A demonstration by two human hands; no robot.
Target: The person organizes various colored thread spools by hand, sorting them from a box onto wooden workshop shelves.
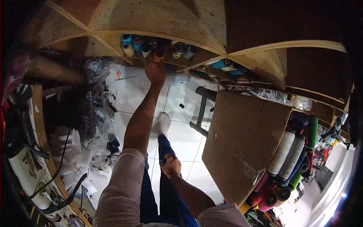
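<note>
My left hand point(155, 72) reaches up to the shelf, its shadowed fingers closed at an orange-red thread cone point(159, 55). Close beside that cone are a grey cone point(146, 50), a cream cone point(128, 49) and blue cones point(126, 38). My right hand point(170, 165) is closed in front of my leg, around something small and dark that I cannot make out.
The wooden shelf point(196, 38) spans the top, with more blue cones point(221, 63) inside. A large cardboard box point(242, 140) and stacked thread rolls point(281, 153) stand at right. A dark metal frame point(203, 109) is on the tiled floor. Clear plastic wrap point(100, 125) lies at left.
</note>
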